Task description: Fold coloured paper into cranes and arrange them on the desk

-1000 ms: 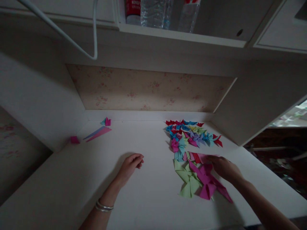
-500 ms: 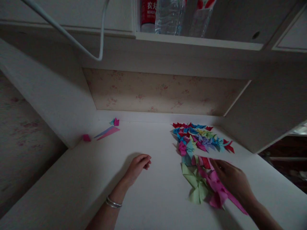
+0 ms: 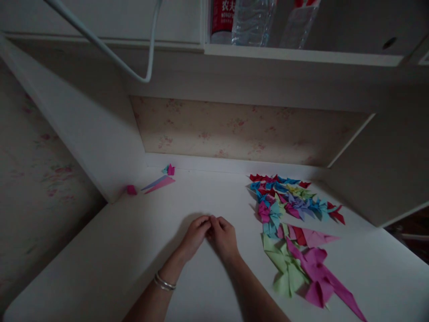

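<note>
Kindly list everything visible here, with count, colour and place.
table: one, white, below
small folded papers: many, mixed, right back
large papers: two, green, magenta, right front
pointed paper: one, pink, right
strips: two, violet, pink, left
folded bits: two or three, magenta, teal, left
bottles: about three, clear, red, shelf
cable: one, white, upper left
wallpaper: two areas, beige, back and left
bangles: two, silver, left wrist
left hand: one, centre
right hand: one, centre

One paper [image 3: 315, 264] is magenta, the next paper [image 3: 288, 270] pale green; the heap [image 3: 300, 205] mixes red, blue, teal, yellow, lilac. White desk [image 3: 110, 264], silver bracelet [image 3: 163, 283], beige wallpaper [image 3: 248, 129] with pink flowers.
</note>
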Tool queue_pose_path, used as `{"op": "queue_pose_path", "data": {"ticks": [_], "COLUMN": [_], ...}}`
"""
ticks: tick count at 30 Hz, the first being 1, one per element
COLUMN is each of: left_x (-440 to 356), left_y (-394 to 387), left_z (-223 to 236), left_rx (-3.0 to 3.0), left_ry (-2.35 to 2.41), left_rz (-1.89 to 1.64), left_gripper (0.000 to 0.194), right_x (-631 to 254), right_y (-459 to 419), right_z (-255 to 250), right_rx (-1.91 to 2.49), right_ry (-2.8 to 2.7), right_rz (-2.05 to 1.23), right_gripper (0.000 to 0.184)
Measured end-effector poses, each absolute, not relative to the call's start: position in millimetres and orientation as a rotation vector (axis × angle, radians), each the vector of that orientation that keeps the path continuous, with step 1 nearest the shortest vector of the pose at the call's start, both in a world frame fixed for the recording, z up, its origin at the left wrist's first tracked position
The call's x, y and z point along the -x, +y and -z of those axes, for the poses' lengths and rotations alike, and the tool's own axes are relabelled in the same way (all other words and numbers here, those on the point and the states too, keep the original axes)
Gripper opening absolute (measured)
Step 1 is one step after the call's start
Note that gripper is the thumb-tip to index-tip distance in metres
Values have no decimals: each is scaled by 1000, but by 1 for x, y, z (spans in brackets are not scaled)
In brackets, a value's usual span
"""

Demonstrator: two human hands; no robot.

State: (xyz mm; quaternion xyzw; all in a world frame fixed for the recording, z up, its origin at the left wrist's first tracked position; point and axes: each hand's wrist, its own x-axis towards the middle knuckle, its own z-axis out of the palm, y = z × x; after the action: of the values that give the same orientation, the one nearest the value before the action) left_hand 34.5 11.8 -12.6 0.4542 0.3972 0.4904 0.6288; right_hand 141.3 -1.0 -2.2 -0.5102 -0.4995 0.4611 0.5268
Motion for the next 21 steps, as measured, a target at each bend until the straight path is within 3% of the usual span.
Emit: {"op": "queue_pose_path", "data": {"ticks": [21], "left_x": [-36], "left_y": [11], "left_z": [6], "left_rx": [-1011], "left_ry": [930], "left_rz": [-1083], "left_gripper": [22], "right_x": [-151], "right_y": [-3], "right_z": [8], "right_rx": [1098], "right_ry": [-1299], "right_rz": [-1223], "right_gripper": [44]}}
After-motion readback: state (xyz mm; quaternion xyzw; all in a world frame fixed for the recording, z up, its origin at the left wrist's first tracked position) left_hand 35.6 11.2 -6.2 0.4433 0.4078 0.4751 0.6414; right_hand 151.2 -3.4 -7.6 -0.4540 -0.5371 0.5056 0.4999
